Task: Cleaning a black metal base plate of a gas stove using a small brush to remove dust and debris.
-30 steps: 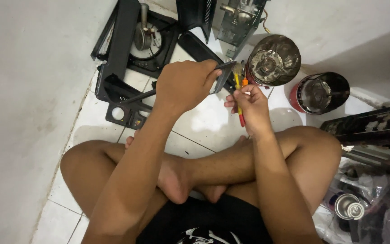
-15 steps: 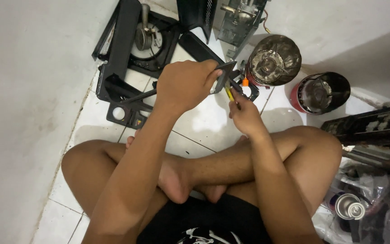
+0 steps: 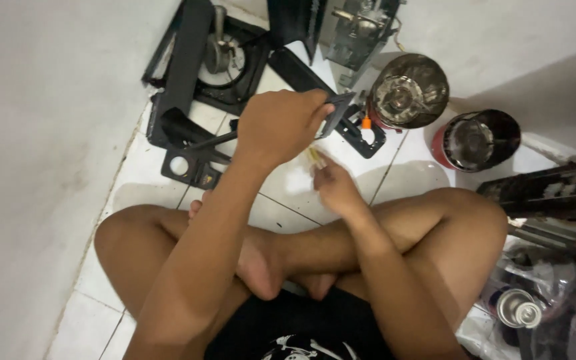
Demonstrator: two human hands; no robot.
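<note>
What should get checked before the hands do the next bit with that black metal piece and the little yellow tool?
1. Left hand has a firm hold on the black metal piece: ok, fingers are wrapped round it, lifted above the floor.
2. Right hand holds the yellow-handled tool: ok, but only its end shows.
3. Tool tip sits on the piece: cannot tell, the left hand hides it.
4. Orange-handled tool within reach: ok, it lies by the black bracket on the tiles.
5. Two open round metal cans clear of the hands: ok, they stand apart, to the right.
6. Bare feet away from loose parts: ok, tucked under the arms.
</note>
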